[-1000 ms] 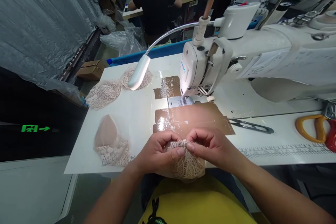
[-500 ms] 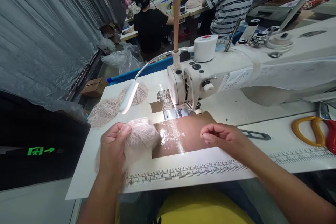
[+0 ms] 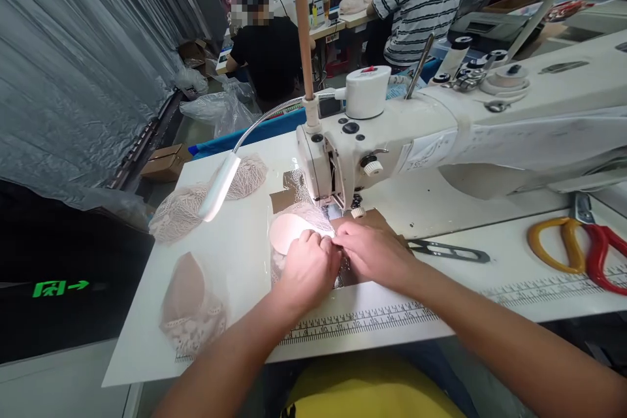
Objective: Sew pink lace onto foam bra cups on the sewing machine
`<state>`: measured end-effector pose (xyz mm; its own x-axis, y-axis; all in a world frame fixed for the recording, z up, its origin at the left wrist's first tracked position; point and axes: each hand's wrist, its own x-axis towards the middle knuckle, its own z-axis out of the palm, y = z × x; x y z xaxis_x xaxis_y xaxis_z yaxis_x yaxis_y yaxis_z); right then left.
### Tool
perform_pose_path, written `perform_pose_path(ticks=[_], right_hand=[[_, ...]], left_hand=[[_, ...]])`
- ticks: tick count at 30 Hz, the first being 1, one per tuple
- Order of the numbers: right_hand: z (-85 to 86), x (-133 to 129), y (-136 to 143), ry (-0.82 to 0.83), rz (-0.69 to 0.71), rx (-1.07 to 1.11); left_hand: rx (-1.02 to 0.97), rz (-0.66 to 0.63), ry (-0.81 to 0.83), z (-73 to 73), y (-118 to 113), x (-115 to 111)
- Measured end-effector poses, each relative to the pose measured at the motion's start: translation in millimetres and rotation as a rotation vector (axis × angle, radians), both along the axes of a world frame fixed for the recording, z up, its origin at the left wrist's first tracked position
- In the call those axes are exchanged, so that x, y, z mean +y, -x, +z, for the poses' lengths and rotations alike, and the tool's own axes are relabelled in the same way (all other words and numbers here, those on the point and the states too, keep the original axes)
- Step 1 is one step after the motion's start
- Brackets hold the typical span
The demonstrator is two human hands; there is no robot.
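Note:
A pale pink lace bra cup (image 3: 287, 234) lies below the needle area of a white sewing machine (image 3: 326, 170), its smooth inner side facing up. My left hand (image 3: 313, 264) is closed on the cup's near right edge. Fingers pinched, my right hand (image 3: 369, 248) grips the same edge just beside the left one. The exact fold between the fingertips is hidden. Another lace cup (image 3: 189, 300) rests at the table's left front. Two more lace cups, one nearer (image 3: 179, 212) and one farther (image 3: 248, 176), lie behind it, partly under the lamp.
A lit lamp (image 3: 220, 188) on a bent neck hangs over the left side. Thread snips (image 3: 450, 251) and scissors with yellow and red handles (image 3: 563, 245) lie at right. A printed ruler (image 3: 362, 323) runs along the front edge. Two people sit beyond the machine.
My left hand has carried a lace cup rightward to the machine and turned its smooth side up. My right hand has moved left and joined it on the edge. The view has shifted slightly.

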<state>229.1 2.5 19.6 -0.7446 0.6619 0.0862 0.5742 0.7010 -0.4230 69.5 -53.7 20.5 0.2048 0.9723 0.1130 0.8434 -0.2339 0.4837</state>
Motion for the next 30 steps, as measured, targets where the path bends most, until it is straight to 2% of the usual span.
perform_pose_path(ticks=[4,8,11,14,18,22,30], right_hand=[[-16.5,-4,3,-0.223,0.021,-0.08],[-21.3,-2,7,-0.33,-0.022,-0.085],[-20.4,2,11,-0.317,-0.061,-0.114],[-16.8,4,17,-0.253,-0.099,-0.172],[-10.4,6,22,-0.206,-0.147,-0.237],[-8.3,5,23,-0.189,-0.162,-0.258],[-19.9,4,21,-0.267,-0.155,-0.204]], left_hand=[[-0.191,-0.12,0.137,12.1,25,3],[-0.144,-0.142,-0.019,-1.7,34,13],[-0.063,-0.151,-0.112,-16.1,35,22],[0.017,-0.185,-0.208,-23.2,40,33],[0.129,-0.24,-0.262,-23.2,46,45],[0.153,-0.276,-0.258,-23.0,48,49],[0.109,-0.263,-0.293,-29.2,51,50]])
